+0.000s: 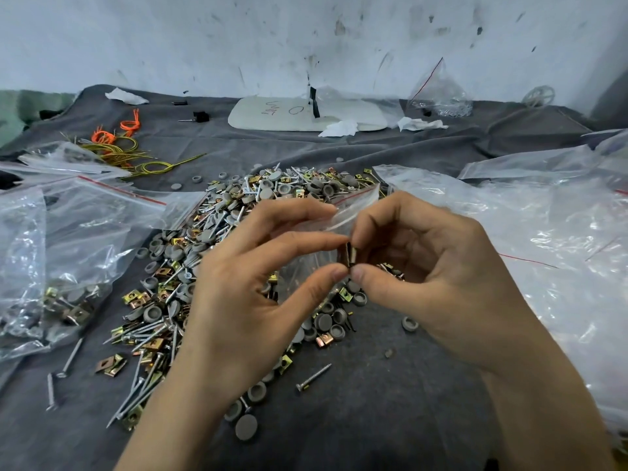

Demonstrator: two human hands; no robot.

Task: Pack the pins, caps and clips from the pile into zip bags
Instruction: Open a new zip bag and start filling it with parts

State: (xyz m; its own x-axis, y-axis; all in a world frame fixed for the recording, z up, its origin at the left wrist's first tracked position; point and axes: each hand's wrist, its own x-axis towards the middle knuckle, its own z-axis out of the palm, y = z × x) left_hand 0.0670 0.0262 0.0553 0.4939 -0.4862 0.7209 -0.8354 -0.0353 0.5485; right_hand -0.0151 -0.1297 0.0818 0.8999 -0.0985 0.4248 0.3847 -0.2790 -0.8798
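A pile (217, 253) of silver pins, grey round caps and gold metal clips is spread over the grey cloth (373, 385) in the middle. Above the pile, my left hand (244, 294) and my right hand (438, 266) meet at the fingertips. Both pinch a small gold clip (350, 254) between thumb and fingers. A small clear zip bag (339, 219) with a red strip hangs behind the fingers, and my left index finger touches its edge. Which hand holds the bag I cannot tell.
Filled zip bags (51, 266) lie at the left, and a heap of empty bags (543, 232) lies at the right. Orange and yellow wire ties (125, 144) sit at the back left. A white board (306, 113) and crumpled tissues rest by the wall.
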